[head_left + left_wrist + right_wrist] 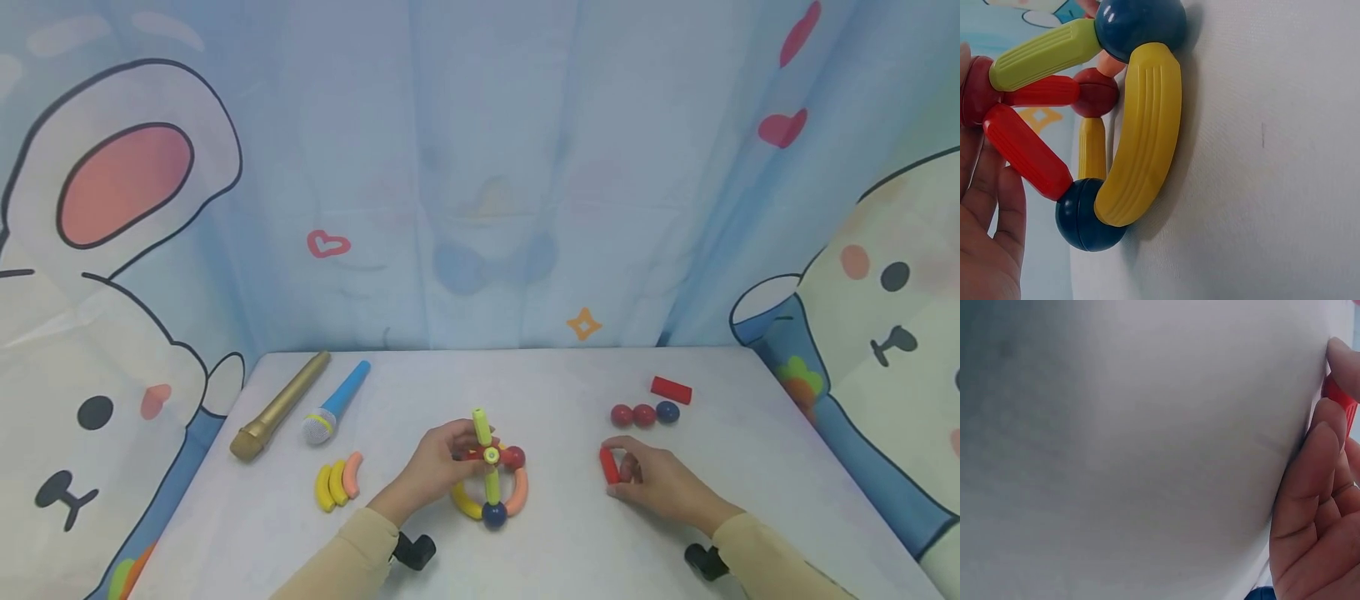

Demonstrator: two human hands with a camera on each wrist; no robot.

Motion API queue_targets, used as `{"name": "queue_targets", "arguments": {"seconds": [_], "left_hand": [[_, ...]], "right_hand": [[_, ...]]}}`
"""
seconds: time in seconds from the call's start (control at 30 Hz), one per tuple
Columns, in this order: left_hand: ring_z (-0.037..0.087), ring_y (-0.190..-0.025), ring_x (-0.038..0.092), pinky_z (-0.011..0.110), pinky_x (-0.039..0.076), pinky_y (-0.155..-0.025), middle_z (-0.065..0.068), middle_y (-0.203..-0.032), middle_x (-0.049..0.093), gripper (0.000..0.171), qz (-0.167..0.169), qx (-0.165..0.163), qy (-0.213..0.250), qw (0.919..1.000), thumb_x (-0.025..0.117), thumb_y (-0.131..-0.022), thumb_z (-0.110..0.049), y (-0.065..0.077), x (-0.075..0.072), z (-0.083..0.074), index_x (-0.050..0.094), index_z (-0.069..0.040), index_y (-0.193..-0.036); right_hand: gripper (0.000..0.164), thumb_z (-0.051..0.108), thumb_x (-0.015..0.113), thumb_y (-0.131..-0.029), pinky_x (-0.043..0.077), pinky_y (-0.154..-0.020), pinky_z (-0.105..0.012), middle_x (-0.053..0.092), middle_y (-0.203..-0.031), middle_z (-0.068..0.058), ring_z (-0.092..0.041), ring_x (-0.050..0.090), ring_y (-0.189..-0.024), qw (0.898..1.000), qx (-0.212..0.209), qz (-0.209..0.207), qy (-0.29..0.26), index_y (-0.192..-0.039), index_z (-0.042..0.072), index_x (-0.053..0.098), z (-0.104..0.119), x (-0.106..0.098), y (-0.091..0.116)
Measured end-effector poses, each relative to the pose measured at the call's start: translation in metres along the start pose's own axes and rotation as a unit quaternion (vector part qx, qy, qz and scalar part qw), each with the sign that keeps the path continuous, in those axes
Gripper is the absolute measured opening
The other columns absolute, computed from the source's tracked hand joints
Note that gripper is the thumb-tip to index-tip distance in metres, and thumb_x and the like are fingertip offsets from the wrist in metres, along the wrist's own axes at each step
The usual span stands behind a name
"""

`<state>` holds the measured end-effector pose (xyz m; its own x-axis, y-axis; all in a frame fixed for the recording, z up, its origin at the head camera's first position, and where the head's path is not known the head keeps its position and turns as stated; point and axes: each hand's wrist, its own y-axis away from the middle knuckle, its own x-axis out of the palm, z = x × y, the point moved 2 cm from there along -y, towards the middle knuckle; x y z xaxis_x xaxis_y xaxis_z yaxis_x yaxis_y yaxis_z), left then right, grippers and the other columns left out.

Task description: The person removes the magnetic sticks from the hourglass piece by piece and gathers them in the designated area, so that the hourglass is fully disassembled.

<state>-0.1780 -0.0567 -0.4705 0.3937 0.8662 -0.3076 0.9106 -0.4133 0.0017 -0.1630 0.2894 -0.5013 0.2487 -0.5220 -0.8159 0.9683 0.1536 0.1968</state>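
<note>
My left hand (438, 462) holds the top of a frame built from magnetic balls and rods, standing on the white table. In the left wrist view, a red ball (977, 90) at its peak joins a green rod (1047, 55) and a straight red rod (1029, 150). Lower down, a curved yellow rod (1141, 137) links two blue balls. The frame's far side is partly hidden. To the right, my right hand (660, 483) pinches a red rod (609, 466) between thumb and fingers, low over the table; fingers cover much of it in the right wrist view.
Two red balls and a blue ball (667, 412) lie in a row beyond my right hand, near another red rod (671, 390). Curved yellow rods and a pink one (352, 475) lie left, below a gold microphone (281, 406) and a blue one (345, 393). A curtain hangs behind.
</note>
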Motion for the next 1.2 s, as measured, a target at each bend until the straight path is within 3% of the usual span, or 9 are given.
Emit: {"name": "queue_targets", "arguments": {"seconds": [0.23,0.37,0.53,0.73,0.93,1.03,1.2], "left_hand": [[0.016,-0.110,0.062,0.053,0.044,-0.098,-0.014,-0.111,0.070,0.036,-0.004,0.004,-0.005,1.0000,0.081,-0.085,-0.017,0.000,0.000,0.000,0.067,-0.025,-0.118],[0.016,-0.112,0.061,0.052,0.045,-0.100,-0.013,-0.113,0.069,0.038,0.006,0.001,-0.004,1.0000,0.080,-0.086,-0.018,-0.001,-0.002,-0.001,0.067,-0.023,-0.121],[0.018,-0.113,0.062,0.051,0.046,-0.099,-0.011,-0.115,0.069,0.037,0.008,0.003,-0.018,0.9998,0.079,-0.086,-0.018,-0.001,-0.003,0.000,0.067,-0.022,-0.121],[0.016,-0.110,0.062,0.045,0.049,-0.094,-0.010,-0.113,0.070,0.033,-0.022,0.023,-0.029,0.9991,0.080,-0.086,-0.022,-0.002,0.002,0.004,0.068,-0.021,-0.116],[0.013,-0.108,0.062,0.041,0.050,-0.092,-0.009,-0.111,0.071,0.032,-0.035,0.042,-0.051,0.9972,0.079,-0.086,-0.023,-0.003,0.005,0.002,0.068,-0.021,-0.116],[0.015,-0.108,0.062,0.042,0.049,-0.092,-0.009,-0.111,0.071,0.032,-0.032,0.040,-0.053,0.9973,0.079,-0.087,-0.024,-0.002,0.005,0.000,0.068,-0.021,-0.117],[0.015,-0.106,0.061,0.042,0.048,-0.090,-0.010,-0.111,0.071,0.033,-0.030,0.033,-0.039,0.9983,0.080,-0.086,-0.025,0.000,0.004,-0.002,0.067,-0.021,-0.116]], "right_hand": [[0.080,0.026,0.088,-0.076,0.052,-0.066,-0.028,0.055,-0.087,0.001,-0.017,0.053,-0.077,1.000,0.002,0.009,-0.002,-0.143,0.009,0.048,0.001,-0.003,0.001],[0.072,0.023,0.087,-0.078,0.053,-0.067,-0.026,0.057,-0.091,0.001,-0.017,0.054,-0.078,1.000,-0.019,0.000,-0.020,-0.139,0.010,0.051,0.008,-0.013,0.004],[0.052,0.016,0.083,-0.082,0.055,-0.066,-0.026,0.062,-0.100,-0.004,-0.017,0.058,-0.081,0.990,-0.103,-0.028,-0.089,-0.129,0.010,0.059,0.059,-0.016,0.003],[0.050,0.017,0.081,-0.085,0.056,-0.075,-0.028,0.064,-0.112,-0.004,-0.015,0.062,-0.087,0.967,-0.207,-0.004,-0.151,-0.130,0.017,0.060,0.135,0.011,0.002],[0.036,0.010,0.078,-0.087,0.056,-0.079,-0.031,0.060,-0.110,0.014,-0.010,0.061,-0.089,0.949,-0.261,-0.053,-0.167,-0.119,0.022,0.065,0.160,0.031,0.000],[0.028,0.012,0.076,-0.090,0.056,-0.079,-0.031,0.060,-0.109,0.013,-0.012,0.062,-0.091,0.947,-0.265,-0.069,-0.169,-0.115,0.020,0.066,0.161,0.035,-0.001],[0.024,0.030,0.064,-0.099,0.055,-0.088,-0.030,0.065,-0.115,0.004,-0.016,0.065,-0.105,0.950,-0.215,-0.061,-0.218,-0.118,0.016,0.060,0.156,0.036,-0.004]]}}
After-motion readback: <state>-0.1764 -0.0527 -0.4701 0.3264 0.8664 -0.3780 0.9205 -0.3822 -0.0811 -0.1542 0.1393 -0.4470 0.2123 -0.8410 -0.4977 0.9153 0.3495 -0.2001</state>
